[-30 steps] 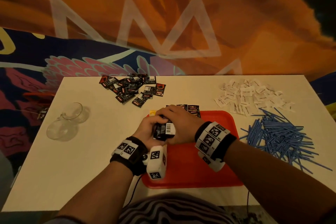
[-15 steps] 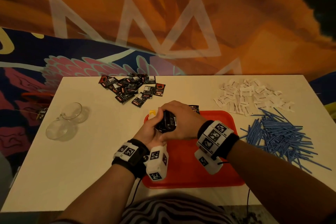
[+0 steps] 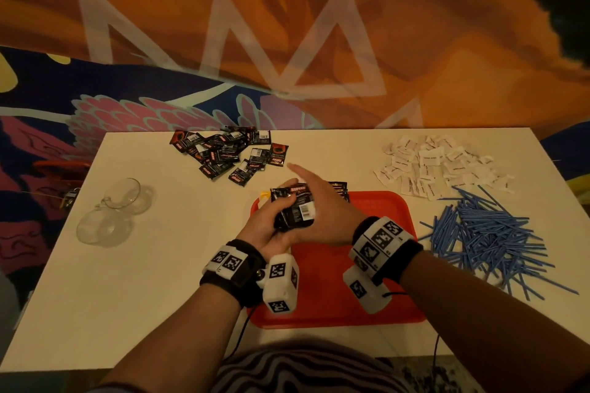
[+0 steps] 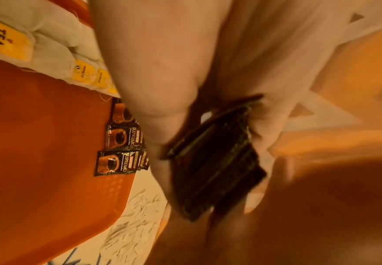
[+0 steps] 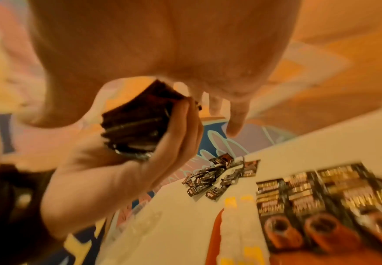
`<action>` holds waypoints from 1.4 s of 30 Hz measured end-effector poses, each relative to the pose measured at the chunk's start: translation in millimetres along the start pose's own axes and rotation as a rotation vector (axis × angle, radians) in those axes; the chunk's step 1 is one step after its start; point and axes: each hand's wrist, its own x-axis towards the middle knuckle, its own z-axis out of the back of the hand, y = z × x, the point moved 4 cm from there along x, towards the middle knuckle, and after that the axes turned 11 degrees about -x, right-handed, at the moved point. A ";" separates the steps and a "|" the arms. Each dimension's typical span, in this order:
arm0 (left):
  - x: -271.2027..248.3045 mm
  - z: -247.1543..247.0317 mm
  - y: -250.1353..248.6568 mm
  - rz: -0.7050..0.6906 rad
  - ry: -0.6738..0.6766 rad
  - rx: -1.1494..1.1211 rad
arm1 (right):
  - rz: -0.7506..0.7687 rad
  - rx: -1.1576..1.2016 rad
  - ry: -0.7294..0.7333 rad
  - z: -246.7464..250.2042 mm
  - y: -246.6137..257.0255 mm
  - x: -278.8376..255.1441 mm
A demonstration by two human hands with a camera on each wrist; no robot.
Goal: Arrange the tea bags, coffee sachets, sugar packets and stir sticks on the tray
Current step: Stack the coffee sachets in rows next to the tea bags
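Note:
My left hand (image 3: pixel 281 214) grips a stack of black coffee sachets (image 3: pixel 293 209) above the far left corner of the red tray (image 3: pixel 351 313). In the left wrist view the stack (image 4: pixel 212 161) sits between thumb and fingers. My right hand (image 3: pixel 316 191) lies against the stack's right side with straight fingers (image 5: pixel 235 122) pointing away. Three coffee sachets (image 4: pixel 117 143) lie in a row on the tray's far edge, beside tea bags (image 4: pixel 56 52) with yellow tags. Loose coffee sachets (image 3: pixel 230 156) lie at the back of the table.
White sugar packets (image 3: pixel 437 166) are heaped at the back right, with blue stir sticks (image 3: pixel 488 233) piled in front of them, right of the tray. Two glass cups (image 3: pixel 108 214) lie on the white table's left side.
My right hand, curled over the stack before, has straightened its fingers and come off the top. The stack stays in my left hand, a little farther back.

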 end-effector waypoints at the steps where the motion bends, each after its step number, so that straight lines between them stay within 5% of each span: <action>1: 2.6 3.3 -2.7 -0.029 -0.009 -0.020 | -0.081 0.105 -0.068 0.1 -8.6 0.8; 5: 12.2 13.9 -10.0 -0.095 -0.030 -0.012 | -0.421 0.335 -0.097 -6.9 -41.0 0.1; 9: 18.6 16.2 -10.8 -0.156 -0.115 0.178 | -0.443 0.456 -0.084 -16.6 -47.9 1.5; 13: 24.5 39.0 -18.8 -0.336 -0.366 0.314 | -0.549 0.484 -0.282 -17.2 -71.5 4.1; 15: 26.2 49.7 -21.7 -0.410 -0.487 0.426 | -0.517 0.356 -0.369 -12.2 -74.0 3.1; 18: 23.5 36.1 -12.9 -0.398 -0.471 0.501 | -0.347 0.098 -0.430 -9.8 -56.9 3.9; 22: 23.8 16.3 -3.2 -0.384 -0.373 0.409 | -0.103 -0.064 -0.350 -27.1 -37.9 6.2; 25: 23.5 20.7 -8.5 -0.438 -0.447 0.351 | -0.032 -0.031 -0.317 -32.1 -34.0 2.0; 28: 22.4 23.7 -12.8 -0.445 -0.412 0.378 | -0.216 0.101 -0.359 -26.9 -50.1 0.9; 31: 22.3 25.5 -13.4 -0.385 -0.356 0.421 | -0.376 0.249 -0.224 -29.8 -69.0 4.9; 36: 24.9 32.3 -11.8 -0.318 -0.338 0.352 | -0.360 0.412 -0.118 -33.2 -72.9 8.5; 42: 32.4 51.4 -14.4 -0.330 -0.383 0.546 | -0.417 0.485 0.011 -48.4 -82.6 8.9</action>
